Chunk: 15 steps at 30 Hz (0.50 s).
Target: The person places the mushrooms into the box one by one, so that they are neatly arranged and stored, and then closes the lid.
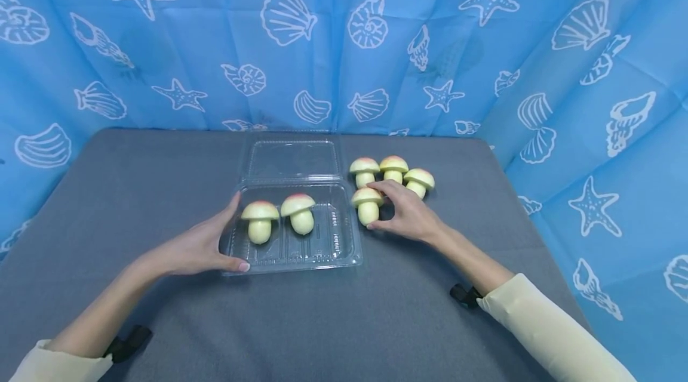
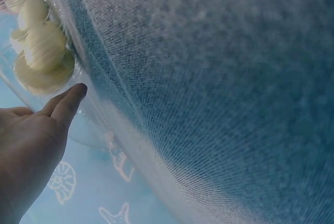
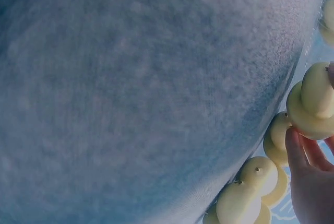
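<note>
My right hand pinches a toy mushroom with a pale yellow-green stem and reddish-topped cap, fingers at the cap and thumb near the stem's foot. In the right wrist view, that mushroom shows stem-up between the fingers. A clear plastic clamshell box lies with its lid folded back. Two similar mushrooms, one on the left and one tilted, lie in its tray. Along the tray's left side, my left hand touches the edge with spread fingers, thumb at the front corner.
Behind the right hand sit three more mushrooms: a left one, a middle one and a right one. A grey cloth covers the table. Beyond the far edge hangs a blue curtain with white shells and starfish.
</note>
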Available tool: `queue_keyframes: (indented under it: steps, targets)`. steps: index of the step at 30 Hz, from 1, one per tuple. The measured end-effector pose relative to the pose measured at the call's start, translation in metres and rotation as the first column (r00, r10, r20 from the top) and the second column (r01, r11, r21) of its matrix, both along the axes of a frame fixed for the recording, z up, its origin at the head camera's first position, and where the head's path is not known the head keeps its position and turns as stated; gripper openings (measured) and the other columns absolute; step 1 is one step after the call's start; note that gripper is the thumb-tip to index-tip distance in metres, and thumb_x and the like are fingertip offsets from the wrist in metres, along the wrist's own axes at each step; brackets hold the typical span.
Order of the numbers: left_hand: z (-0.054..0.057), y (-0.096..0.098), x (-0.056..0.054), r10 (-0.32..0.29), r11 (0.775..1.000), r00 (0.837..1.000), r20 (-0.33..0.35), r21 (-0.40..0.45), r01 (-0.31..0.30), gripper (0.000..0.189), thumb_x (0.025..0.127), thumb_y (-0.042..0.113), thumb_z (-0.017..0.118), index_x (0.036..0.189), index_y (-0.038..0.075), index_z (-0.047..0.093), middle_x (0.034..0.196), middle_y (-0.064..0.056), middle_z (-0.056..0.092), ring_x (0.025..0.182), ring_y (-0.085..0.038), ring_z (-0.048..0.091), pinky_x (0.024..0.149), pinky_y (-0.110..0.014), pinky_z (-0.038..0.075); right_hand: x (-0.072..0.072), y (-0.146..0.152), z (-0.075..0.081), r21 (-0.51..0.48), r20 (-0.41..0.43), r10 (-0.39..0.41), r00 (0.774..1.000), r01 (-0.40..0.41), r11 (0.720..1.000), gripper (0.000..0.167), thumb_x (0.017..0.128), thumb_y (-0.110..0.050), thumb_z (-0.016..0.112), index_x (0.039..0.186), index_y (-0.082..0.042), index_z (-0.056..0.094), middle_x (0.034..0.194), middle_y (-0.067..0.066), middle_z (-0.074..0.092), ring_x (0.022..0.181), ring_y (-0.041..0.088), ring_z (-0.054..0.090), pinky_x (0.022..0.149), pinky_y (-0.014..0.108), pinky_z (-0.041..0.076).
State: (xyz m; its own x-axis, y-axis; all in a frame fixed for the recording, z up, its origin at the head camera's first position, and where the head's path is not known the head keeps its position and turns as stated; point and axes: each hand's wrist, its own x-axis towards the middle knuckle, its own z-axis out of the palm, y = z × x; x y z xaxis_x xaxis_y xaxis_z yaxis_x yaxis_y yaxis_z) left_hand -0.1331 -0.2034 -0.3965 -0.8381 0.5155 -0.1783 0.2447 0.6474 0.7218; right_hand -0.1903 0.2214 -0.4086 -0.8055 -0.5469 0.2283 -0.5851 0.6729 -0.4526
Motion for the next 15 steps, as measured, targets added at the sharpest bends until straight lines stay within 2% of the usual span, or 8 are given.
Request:
queue_keyframes:
  steps: [6, 15]
  targets:
    - [0.001, -0.001, -0.001, -0.012, 1.0, 1.0, -0.006, 0.005, 0.012, 0.135, 0.073, 0.046, 0.086, 0.158, 0.006, -0.012, 0.163, -0.025, -0.003, 0.148, -0.046, 0.009, 0.115, -0.063, 0.018, 0.002, 0.004, 0.002, 0.005, -0.02, -0.019, 1.0, 0.02, 1.0, 0.081, 0.072, -0.03, 0.091, 0.14, -0.007, 0.054, 0.131, 0.012, 0.059, 0.11, 0.022, 0.059, 0.092, 0.04, 0.051]
    - [0.0, -0.001, -0.001, -0.01, 1.0, 1.0, 0.011, 0.012, 0.01, 0.136, 0.074, 0.046, 0.086, 0.157, 0.006, -0.013, 0.163, -0.026, -0.003, 0.146, -0.046, 0.016, 0.115, -0.06, 0.02, -0.002, 0.006, 0.013, -0.042, -0.1, 0.027, 0.995, -0.032, 0.999, 0.083, 0.071, -0.025, 0.092, 0.141, -0.005, 0.053, 0.133, 0.012, 0.059, 0.112, 0.024, 0.061, 0.091, 0.038, 0.054]
